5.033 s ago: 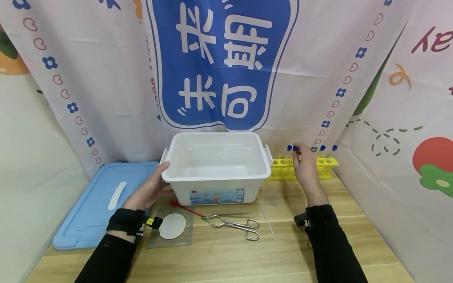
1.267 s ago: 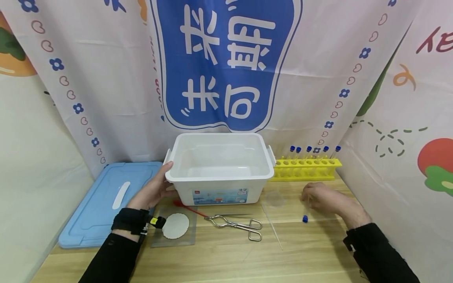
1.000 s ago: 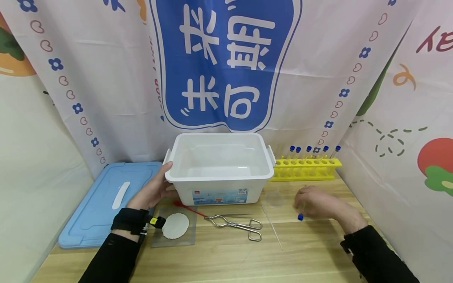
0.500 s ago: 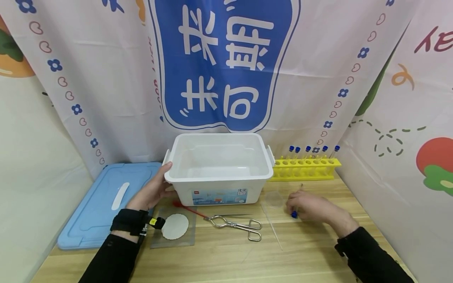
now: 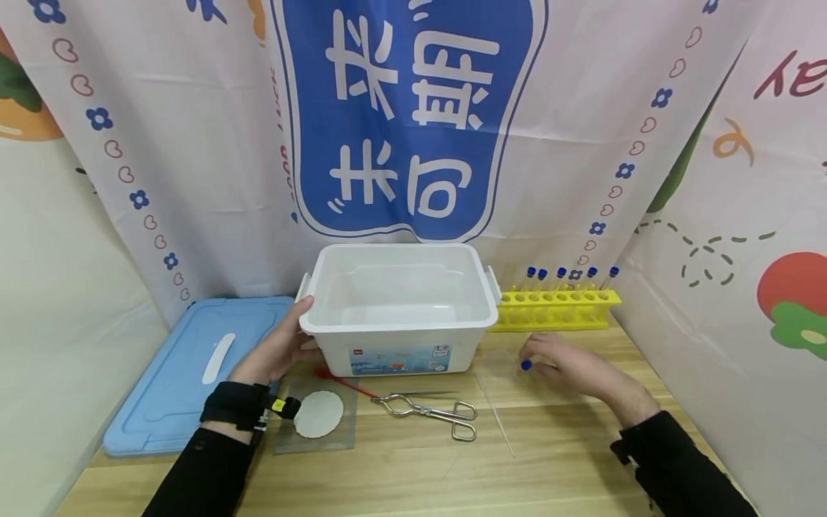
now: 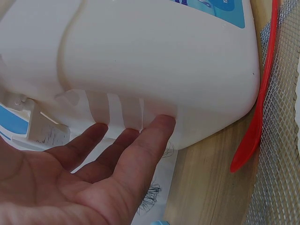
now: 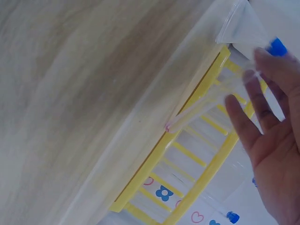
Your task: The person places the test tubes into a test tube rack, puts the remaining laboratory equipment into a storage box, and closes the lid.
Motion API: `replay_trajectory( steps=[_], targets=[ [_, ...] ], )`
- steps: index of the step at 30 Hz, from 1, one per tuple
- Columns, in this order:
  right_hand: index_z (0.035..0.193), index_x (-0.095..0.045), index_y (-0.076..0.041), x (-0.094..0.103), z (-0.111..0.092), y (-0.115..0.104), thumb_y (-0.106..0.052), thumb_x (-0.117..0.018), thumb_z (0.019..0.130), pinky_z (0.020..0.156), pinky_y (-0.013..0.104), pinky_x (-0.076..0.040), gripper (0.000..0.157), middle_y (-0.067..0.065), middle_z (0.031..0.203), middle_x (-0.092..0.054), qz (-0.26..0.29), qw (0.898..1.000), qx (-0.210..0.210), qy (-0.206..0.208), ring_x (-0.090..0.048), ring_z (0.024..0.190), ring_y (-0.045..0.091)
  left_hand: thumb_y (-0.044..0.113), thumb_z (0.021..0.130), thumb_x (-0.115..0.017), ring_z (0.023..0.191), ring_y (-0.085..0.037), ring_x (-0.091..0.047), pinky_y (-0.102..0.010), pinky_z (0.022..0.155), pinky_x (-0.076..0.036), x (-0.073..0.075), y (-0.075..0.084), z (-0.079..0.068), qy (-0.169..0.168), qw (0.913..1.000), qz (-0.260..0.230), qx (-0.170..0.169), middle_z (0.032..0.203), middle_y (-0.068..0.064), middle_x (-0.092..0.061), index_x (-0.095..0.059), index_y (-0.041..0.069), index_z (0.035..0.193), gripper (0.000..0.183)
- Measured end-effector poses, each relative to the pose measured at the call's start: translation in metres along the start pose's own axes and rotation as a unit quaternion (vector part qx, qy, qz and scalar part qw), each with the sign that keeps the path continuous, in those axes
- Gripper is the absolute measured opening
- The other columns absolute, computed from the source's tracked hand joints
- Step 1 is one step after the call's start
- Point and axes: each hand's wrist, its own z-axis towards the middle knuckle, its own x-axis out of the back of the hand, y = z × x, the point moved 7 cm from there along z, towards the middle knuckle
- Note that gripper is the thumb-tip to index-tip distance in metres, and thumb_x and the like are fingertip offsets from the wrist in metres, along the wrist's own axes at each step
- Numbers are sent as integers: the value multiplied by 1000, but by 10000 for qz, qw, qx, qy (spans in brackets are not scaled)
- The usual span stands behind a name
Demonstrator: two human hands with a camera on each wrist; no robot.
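My left hand (image 5: 278, 348) lies against the left side of a white plastic storage box (image 5: 400, 336). In the left wrist view its nearly straight fingertips touch the box wall (image 6: 154, 61). Out over the right of the table, my right hand (image 5: 562, 362) pinches a clear test tube (image 7: 201, 105) near its blue cap (image 5: 526, 365). The tube slants in the right wrist view, its closed end pointing away from the fingers. Just left of that hand sits a clear funnel (image 5: 499, 364). Behind it, a yellow test tube rack (image 5: 536, 324) holds several blue-capped tubes.
A blue lid (image 5: 168, 388) lies at the left. In front of the box are a wire gauze (image 5: 347, 434) with a white disc (image 5: 319, 414), a red spoon (image 6: 248, 145), metal tongs (image 5: 423, 409) and a thin clear rod (image 5: 496, 413). A printed curtain (image 5: 232, 179) hangs behind.
My right hand has come from the rack to the front with a test tube, then shifted left beside the funnel. The tube's blue cap has risen in view. My left hand stays at the box.
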Motion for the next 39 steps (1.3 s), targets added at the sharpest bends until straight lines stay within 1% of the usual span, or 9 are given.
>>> replay_trajectory(
  steps=[9, 17, 21, 26, 29, 32, 34, 37, 39],
  targets=[
    [137, -78, -16, 11, 7, 11, -4, -74, 114, 106, 50, -70, 26, -1, 130, -81, 49, 9948, -778, 662, -80, 124, 24, 74, 117, -27, 180, -56, -24, -77, 135, -42, 0, -1, 0, 92, 9999, -19, 71, 190, -32, -23, -5, 14, 190, 97],
    [140, -72, -11, 28, 13, 13, -6, -71, 117, 103, 52, -69, 23, 6, 130, -78, 193, 9837, -1059, 1441, -78, 121, 25, 75, 117, -28, 181, -56, -21, -79, 136, -40, 0, -2, 2, 94, 9999, -26, 110, 191, -32, -21, -3, 15, 190, 97],
    [143, -68, -6, 37, 15, 12, -4, -69, 118, 103, 59, -70, 25, 14, 135, -75, 464, 9749, -1144, 1855, -78, 125, 36, 75, 117, -27, 181, -56, -22, -79, 136, -40, -1, -1, 2, 83, 9999, -16, 101, 191, -32, -22, -4, 15, 190, 97],
    [148, -63, -3, 49, 18, 9, -4, -65, 120, 104, 68, -69, 28, 21, 142, -70, 882, 9569, -1297, 2446, -72, 135, 46, 75, 118, -27, 181, -56, -22, -80, 136, -39, -1, -1, 1, 55, 10000, -11, 77, 191, -31, -21, -4, 16, 190, 96],
    [149, -61, 0, 58, 19, 5, -3, -64, 120, 101, 66, -69, 29, 22, 142, -68, 946, 9450, -1224, 2883, -72, 133, 45, 76, 118, -27, 181, -55, -21, -81, 137, -37, -1, -1, 1, 44, 10000, -33, 83, 191, -31, -20, -3, 17, 190, 96],
    [148, -59, 2, 65, 22, 0, -1, -64, 119, 99, 55, -71, 30, 22, 139, -68, 837, 9344, -1103, 3281, -73, 132, 44, 75, 118, -27, 181, -55, -21, -81, 137, -35, 0, -1, 1, 52, 9999, -53, 82, 190, -31, -21, -4, 17, 190, 96],
    [148, -59, 2, 69, 24, -3, -1, -65, 119, 98, 36, -72, 30, 21, 138, -69, 761, 9274, -1064, 3505, -73, 132, 43, 76, 118, -27, 181, -55, -21, -82, 138, -34, 0, -1, 2, 63, 9999, -61, 82, 190, -31, -21, -4, 17, 190, 96],
    [148, -58, 3, 74, 29, -5, -1, -66, 119, 98, 7, -59, 31, 23, 139, -68, 759, 9163, -1031, 3794, -73, 133, 43, 76, 117, -27, 181, -54, -23, -82, 138, -34, 0, -1, 2, 78, 9999, -86, 83, 189, -32, -23, -6, 17, 190, 96],
    [148, -58, 4, 76, 33, -6, -2, -65, 119, 98, -3, -48, 31, 25, 140, -67, 870, 9088, -1054, 3943, -71, 134, 43, 76, 117, -27, 180, -54, -23, -82, 138, -34, 0, -1, 2, 86, 9999, -97, 89, 189, -32, -23, -6, 16, 190, 97]
  ],
)
